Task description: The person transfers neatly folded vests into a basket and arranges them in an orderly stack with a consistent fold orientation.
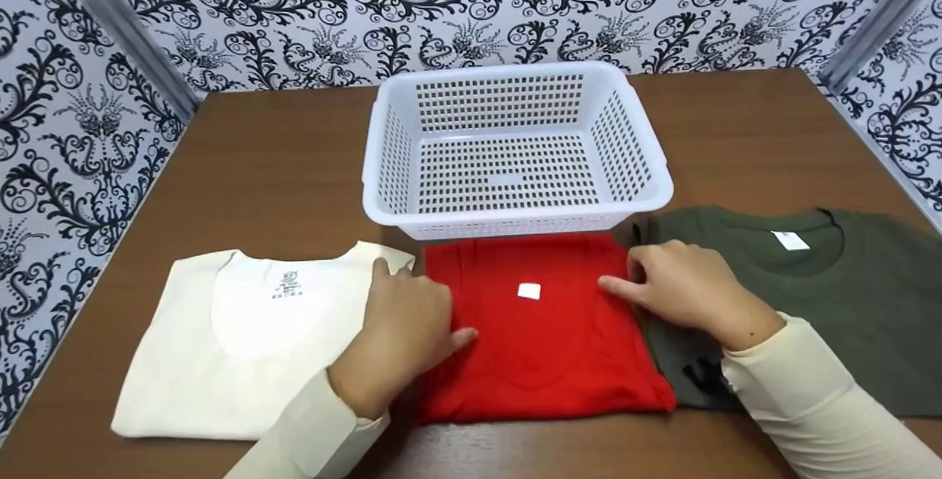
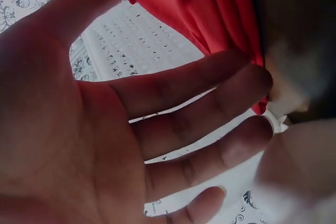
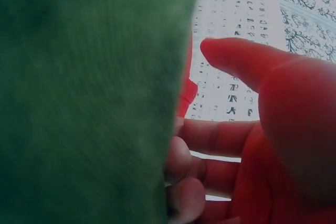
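A folded red T-shirt (image 1: 530,346) with a small white label lies flat in the middle of the table. My left hand (image 1: 408,317) is at its left edge, thumb over the red cloth, between it and a folded cream T-shirt (image 1: 176,346). In the left wrist view, the fingers (image 2: 178,93) are nearly straight beside the red fabric. At the red shirt's right edge is my right hand (image 1: 681,284), above a folded dark green T-shirt (image 1: 831,302). The right wrist view shows its thumb (image 3: 236,56) apart from loosely bent fingers; green cloth partly hides them.
Behind the red shirt stands a white perforated plastic basket (image 1: 390,218) with nothing in it. Patterned panels (image 1: 471,15) enclose the back and sides of the brown wooden table (image 1: 272,162). The cream and green shirts flank the red one closely.
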A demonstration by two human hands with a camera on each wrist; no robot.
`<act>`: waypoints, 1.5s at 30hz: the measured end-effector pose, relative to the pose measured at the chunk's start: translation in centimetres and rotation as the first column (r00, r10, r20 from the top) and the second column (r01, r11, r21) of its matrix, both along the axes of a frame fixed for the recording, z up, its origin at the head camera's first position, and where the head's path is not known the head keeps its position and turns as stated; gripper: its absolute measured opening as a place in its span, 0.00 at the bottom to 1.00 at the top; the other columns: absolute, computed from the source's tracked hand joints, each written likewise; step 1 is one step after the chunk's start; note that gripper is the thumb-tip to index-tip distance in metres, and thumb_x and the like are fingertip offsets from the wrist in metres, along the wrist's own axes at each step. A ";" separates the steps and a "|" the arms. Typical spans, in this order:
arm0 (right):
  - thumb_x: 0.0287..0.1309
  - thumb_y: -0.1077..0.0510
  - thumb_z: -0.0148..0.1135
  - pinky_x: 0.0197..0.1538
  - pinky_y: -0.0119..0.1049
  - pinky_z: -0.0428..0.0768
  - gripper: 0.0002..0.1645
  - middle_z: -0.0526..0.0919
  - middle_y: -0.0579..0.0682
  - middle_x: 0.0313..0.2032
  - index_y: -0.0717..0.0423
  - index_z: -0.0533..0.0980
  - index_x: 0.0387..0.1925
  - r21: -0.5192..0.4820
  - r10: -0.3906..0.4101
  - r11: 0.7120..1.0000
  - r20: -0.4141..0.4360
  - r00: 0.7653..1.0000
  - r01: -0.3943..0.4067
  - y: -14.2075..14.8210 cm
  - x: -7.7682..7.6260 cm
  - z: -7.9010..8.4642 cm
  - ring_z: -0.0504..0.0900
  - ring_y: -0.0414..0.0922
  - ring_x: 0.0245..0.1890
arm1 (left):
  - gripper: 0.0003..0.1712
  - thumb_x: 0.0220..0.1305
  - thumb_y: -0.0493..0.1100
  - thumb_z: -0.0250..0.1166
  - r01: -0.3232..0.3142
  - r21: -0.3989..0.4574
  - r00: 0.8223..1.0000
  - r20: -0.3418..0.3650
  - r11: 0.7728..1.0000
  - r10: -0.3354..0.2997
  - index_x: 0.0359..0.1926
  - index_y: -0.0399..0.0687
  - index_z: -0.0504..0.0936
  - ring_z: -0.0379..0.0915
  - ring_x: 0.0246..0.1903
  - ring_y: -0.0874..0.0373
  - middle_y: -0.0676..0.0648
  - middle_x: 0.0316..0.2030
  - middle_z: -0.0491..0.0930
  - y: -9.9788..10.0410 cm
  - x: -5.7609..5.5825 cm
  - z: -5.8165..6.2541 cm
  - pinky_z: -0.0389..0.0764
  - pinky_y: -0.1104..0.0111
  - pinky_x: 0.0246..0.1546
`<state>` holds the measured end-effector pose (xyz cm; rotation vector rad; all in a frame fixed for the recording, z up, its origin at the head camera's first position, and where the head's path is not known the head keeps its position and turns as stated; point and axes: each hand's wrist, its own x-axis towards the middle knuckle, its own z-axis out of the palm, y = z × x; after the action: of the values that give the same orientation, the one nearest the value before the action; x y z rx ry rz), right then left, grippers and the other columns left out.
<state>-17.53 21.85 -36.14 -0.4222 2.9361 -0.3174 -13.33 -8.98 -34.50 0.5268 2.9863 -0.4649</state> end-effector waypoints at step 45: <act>0.55 0.55 0.74 0.20 0.32 0.79 0.25 0.77 0.45 0.20 0.58 0.69 0.46 -0.518 0.224 0.847 0.150 0.963 -0.117 -0.9 0.1 -1.8 0.74 0.35 0.12 | 0.19 0.57 0.52 0.72 0.058 0.414 0.984 0.128 0.909 -0.121 0.36 0.43 0.77 0.83 0.30 0.43 0.41 0.27 0.82 -0.8 -0.9 -1.9 0.81 0.52 0.27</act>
<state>-17.47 20.95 -37.98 -0.6671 2.5554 -1.0498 -14.27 -9.80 -36.36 0.6957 2.9203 0.2016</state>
